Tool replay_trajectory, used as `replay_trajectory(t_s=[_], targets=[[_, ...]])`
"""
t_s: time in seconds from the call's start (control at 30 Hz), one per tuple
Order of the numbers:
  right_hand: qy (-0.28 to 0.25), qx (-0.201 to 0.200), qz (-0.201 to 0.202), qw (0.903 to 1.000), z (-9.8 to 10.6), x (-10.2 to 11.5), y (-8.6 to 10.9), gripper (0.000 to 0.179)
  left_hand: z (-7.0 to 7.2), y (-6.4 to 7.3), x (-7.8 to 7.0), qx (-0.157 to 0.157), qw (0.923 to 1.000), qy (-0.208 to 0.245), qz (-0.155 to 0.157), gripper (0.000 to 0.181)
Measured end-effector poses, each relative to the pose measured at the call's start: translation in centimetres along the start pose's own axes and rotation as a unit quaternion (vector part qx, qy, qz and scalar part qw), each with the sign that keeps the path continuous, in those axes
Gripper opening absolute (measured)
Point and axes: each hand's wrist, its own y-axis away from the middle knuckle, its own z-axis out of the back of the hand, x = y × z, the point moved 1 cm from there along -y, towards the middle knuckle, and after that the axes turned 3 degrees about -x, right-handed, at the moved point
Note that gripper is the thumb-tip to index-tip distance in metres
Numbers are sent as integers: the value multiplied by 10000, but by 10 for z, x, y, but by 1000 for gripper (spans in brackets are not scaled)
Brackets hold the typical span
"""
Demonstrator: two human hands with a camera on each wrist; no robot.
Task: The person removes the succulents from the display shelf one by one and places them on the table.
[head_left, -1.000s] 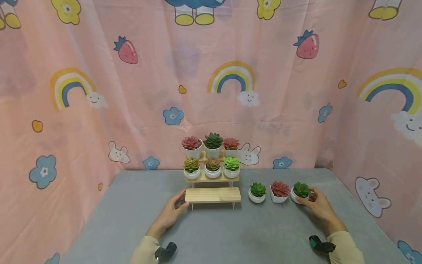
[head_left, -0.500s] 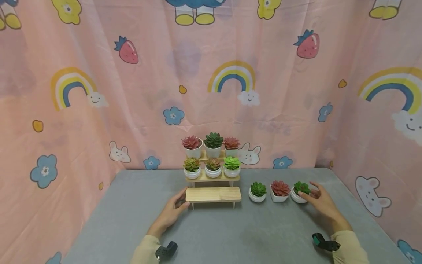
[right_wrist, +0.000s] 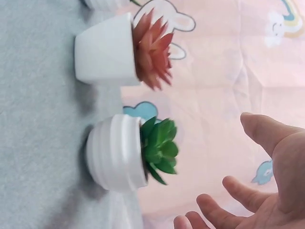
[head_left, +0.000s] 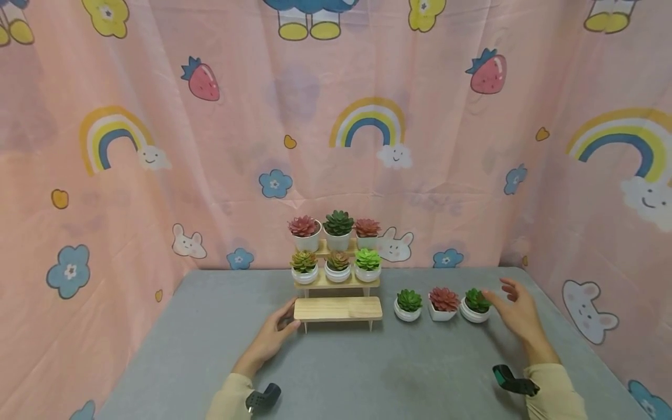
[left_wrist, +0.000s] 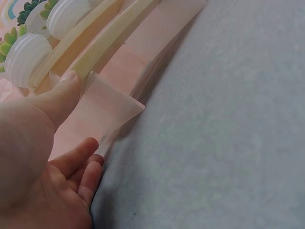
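Beside the left end of the lowest wooden shelf (head_left: 338, 309) is my left hand (head_left: 269, 337). Its thumb (left_wrist: 66, 95) touches the shelf's end, while the other fingers (left_wrist: 88, 174) lie loosely below, near the translucent leg (left_wrist: 112, 98). My right hand (head_left: 517, 315) is raised with fingers spread and holds nothing. Closest to it stands a green succulent in a round ribbed white pot (head_left: 475, 315); the right wrist view shows a gap between the fingers and this plant (right_wrist: 162, 148). A red succulent in an angular white pot (head_left: 443, 315) stands to its left.
Another green succulent in a round white pot (head_left: 407, 314) is nearest the shelf on the right. Behind, the middle tier (head_left: 336, 284) and upper tier (head_left: 349, 249) each bear potted succulents in a row. A pink patterned curtain (head_left: 446, 192) hangs behind the grey table (head_left: 388, 373).
My right hand has let go of the rightmost potted green succulent and moved up and away to the right, its fingers spreading. The left hand has stayed at the shelf's end.
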Motion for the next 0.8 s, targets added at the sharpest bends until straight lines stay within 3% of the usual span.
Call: replay_trajectory(t_s=[0.4,0.8], targets=[[72,41,486,9988,-1,21,14,81,0,-1,1,24,10000,-3,-13,62],[-69,136,1444,9894,-25,40,25,69,0,1,-2,-20,9999,-56,104,62]])
